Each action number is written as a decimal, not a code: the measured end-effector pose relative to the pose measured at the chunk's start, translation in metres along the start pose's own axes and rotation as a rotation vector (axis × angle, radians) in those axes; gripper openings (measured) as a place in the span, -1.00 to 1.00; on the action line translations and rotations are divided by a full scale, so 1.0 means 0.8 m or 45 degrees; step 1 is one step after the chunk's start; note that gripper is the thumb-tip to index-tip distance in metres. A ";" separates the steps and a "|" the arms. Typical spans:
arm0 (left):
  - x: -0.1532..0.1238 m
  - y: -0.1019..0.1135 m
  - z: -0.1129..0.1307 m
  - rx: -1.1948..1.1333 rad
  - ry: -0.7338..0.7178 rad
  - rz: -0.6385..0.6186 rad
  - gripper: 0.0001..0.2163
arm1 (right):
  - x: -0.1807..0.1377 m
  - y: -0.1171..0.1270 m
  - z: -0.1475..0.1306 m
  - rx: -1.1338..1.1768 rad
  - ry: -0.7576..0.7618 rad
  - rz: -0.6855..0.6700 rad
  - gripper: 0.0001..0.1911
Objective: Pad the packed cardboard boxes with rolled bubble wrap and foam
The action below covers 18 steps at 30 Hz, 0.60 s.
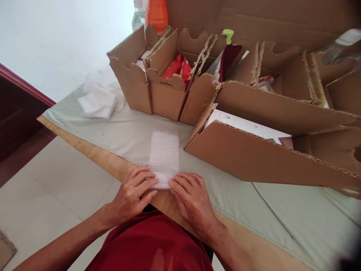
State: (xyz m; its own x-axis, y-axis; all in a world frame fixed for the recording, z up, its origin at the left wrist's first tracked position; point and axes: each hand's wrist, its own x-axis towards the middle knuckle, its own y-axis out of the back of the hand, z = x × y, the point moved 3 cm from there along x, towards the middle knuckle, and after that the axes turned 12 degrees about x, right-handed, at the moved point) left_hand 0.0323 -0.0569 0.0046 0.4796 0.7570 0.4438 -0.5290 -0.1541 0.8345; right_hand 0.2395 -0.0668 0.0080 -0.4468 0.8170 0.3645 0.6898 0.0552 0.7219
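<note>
A small sheet of bubble wrap [164,152] lies lengthwise at the front of the cloth-covered table. Its near end is folded over into a whiter, thicker band. On the left side of this fold, my left hand [134,194] pinches the edge between thumb and fingers. My right hand [191,195] holds the right corner of the same fold, its fingertips on top and its thumb mostly hidden. Whether anything is wrapped inside the fold cannot be made out.
Crumpled white packing sheets [98,101] lie at the left. Cardboard bins [166,94] stand along the back, some with red packets. A long cardboard box [254,158] with a white box inside stands at right. An orange bottle [156,15] is behind. The wooden table edge [93,145] runs diagonally.
</note>
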 end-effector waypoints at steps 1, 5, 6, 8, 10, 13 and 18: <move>-0.001 0.002 0.000 -0.052 -0.009 -0.011 -0.77 | 0.002 0.003 -0.001 0.056 -0.030 -0.017 -0.76; 0.010 0.001 -0.008 -0.175 0.037 -0.021 -0.77 | 0.006 0.007 0.000 0.201 -0.147 -0.010 -0.80; 0.016 -0.002 -0.012 -0.146 0.050 -0.009 -0.78 | 0.007 0.007 0.001 0.175 -0.161 0.045 -0.80; 0.030 -0.012 -0.022 -0.044 0.080 0.008 -0.80 | 0.008 0.006 0.005 0.044 -0.165 0.175 -0.78; 0.043 -0.023 -0.033 0.044 0.112 -0.002 -0.80 | 0.009 0.002 0.006 -0.105 -0.128 0.215 -0.76; 0.053 -0.031 -0.043 0.088 0.129 0.007 -0.81 | 0.012 -0.005 0.008 -0.209 -0.068 0.089 -0.76; 0.033 -0.010 -0.030 -0.013 -0.013 0.018 -0.71 | 0.013 0.001 0.005 -0.154 -0.055 0.085 -0.77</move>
State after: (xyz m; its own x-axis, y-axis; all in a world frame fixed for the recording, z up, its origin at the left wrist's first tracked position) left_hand 0.0324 -0.0203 0.0015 0.4789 0.7483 0.4590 -0.5432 -0.1582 0.8246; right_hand 0.2380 -0.0555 0.0102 -0.3753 0.8407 0.3903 0.6424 -0.0676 0.7634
